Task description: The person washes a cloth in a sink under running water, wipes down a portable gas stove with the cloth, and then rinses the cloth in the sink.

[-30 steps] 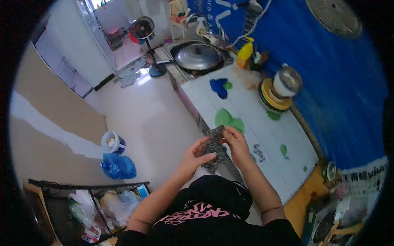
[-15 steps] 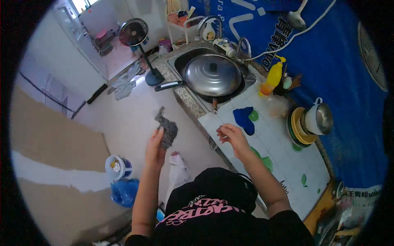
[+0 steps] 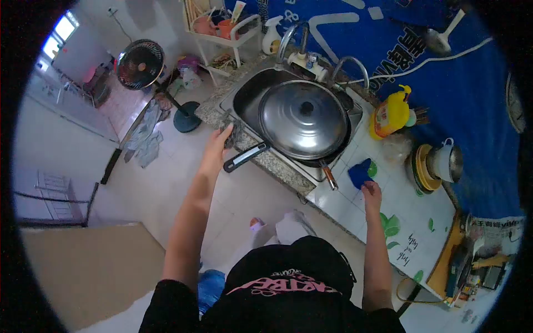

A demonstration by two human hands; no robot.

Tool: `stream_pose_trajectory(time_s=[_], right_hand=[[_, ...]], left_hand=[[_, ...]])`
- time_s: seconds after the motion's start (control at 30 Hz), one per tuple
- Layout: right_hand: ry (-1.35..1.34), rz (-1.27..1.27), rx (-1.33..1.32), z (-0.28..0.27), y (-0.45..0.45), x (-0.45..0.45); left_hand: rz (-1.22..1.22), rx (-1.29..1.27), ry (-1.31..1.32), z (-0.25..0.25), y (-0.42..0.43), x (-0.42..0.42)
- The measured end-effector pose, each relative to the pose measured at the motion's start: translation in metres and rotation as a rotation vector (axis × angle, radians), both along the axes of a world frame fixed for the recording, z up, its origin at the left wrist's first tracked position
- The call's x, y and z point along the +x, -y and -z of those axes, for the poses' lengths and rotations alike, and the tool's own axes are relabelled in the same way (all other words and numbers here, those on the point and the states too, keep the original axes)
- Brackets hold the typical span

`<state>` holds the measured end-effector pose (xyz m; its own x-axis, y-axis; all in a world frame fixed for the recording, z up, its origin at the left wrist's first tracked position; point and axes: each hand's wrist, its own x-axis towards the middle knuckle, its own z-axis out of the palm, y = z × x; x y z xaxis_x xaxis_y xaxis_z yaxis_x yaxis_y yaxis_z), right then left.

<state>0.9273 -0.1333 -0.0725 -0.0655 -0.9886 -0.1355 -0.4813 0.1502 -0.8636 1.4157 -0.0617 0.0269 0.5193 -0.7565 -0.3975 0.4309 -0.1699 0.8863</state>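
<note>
My left hand [image 3: 218, 145] reaches to the near left corner of the sink, its fingers closed around a dark grey rag [image 3: 235, 135] that blends with the speckled stone edge. Just right of it, the black handle [image 3: 245, 157] of a pan juts out over the counter edge. The pan sits across the sink under a shiny steel lid [image 3: 302, 119] with a dark knob. On the white patterned counter, my right hand [image 3: 372, 197] has its fingertips pinched at the lower edge of a blue cloth [image 3: 359, 172]; the fingers partly cover it.
Behind the pan are the sink [image 3: 247, 100] and curved taps [image 3: 288, 44]. A yellow pump bottle [image 3: 390, 114] and stacked bowls [image 3: 426, 169] stand along the wall. A fan [image 3: 140, 64] and white shelf cart [image 3: 222, 41] are at left; a blue bag [image 3: 211, 288] is below.
The view has shifted. My left hand has carried the grey rag from over the floor to the sink's edge. My right hand has moved to the blue cloth, whose outline now looks smaller.
</note>
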Motion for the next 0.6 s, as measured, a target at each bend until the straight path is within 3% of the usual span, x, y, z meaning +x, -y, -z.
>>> stream_pose_trajectory(time_s=[0.03,0.07,0.13,0.23,0.43,0.57,0.6], right_hand=[[-0.248,-0.063,-0.163,0.005,0.004,0.001],[-0.251,-0.052,-0.155,0.010,0.010,0.000],[-0.544,-0.116,-0.238,0.013,0.023,0.001],[-0.664,-0.084,-0.416,0.018,0.042,0.022],[-0.832,-0.017,-0.257,0.015,0.042,0.055],[-0.734,-0.038,-0.245,0.018,0.068,0.042],[-0.479,0.034,-0.200,0.019,0.083,0.041]], left_hand=[[-0.008,0.027,0.088,0.013,0.019,0.010],[-0.017,0.051,0.179,0.026,0.041,0.020],[-0.014,0.165,0.263,0.061,0.090,0.044],[-0.050,0.296,0.373,0.106,0.140,0.066],[0.002,0.259,0.323,0.168,0.180,0.105],[-0.039,0.231,0.799,0.191,0.175,0.113],[-0.024,0.164,0.777,0.177,0.167,0.102]])
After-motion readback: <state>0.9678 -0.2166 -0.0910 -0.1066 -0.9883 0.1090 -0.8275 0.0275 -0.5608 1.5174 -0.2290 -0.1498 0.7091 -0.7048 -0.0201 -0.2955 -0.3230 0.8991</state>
